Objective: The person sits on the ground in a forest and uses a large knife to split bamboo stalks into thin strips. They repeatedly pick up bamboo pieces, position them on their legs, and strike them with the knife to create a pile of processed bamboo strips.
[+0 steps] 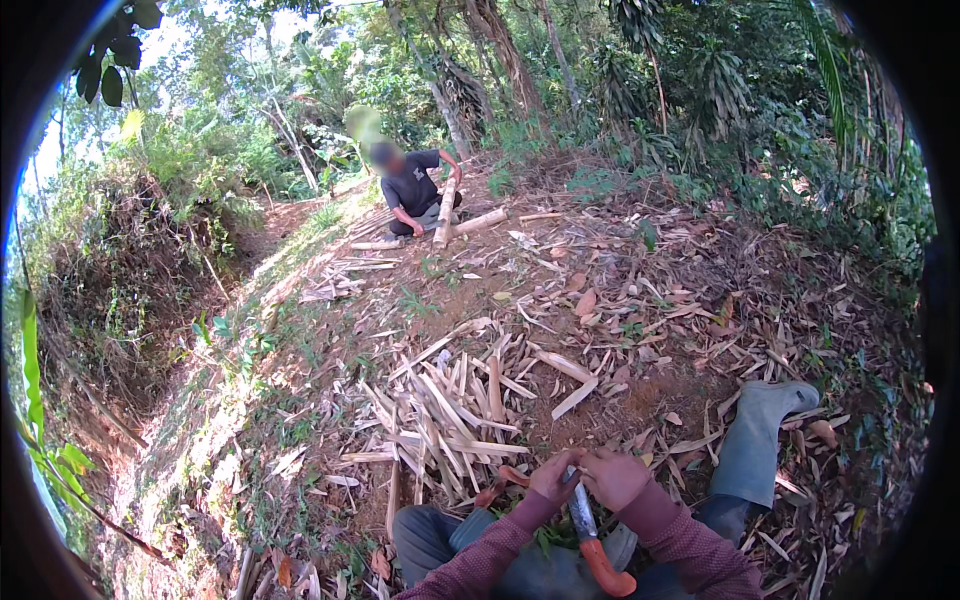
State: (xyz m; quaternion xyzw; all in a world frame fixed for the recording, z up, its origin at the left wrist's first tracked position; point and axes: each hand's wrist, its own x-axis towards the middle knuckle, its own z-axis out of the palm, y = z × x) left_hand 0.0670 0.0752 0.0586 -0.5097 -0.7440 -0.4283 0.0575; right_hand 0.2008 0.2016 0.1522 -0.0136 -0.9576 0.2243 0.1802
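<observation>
The orange-handled blade [581,515] lies between the left hand [553,478] and right hand [616,481], both curled at its far end, exact grip unclear, its long axis slanting near and right toward the handle [606,571].

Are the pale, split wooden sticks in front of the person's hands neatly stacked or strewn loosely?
Strewn loosely: the sticks lie in a jumbled heap, crossing one another, pointing different ways.

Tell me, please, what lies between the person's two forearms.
In the head view: an orange-handled bladed tool, its far end near the left hand and right hand.
</observation>
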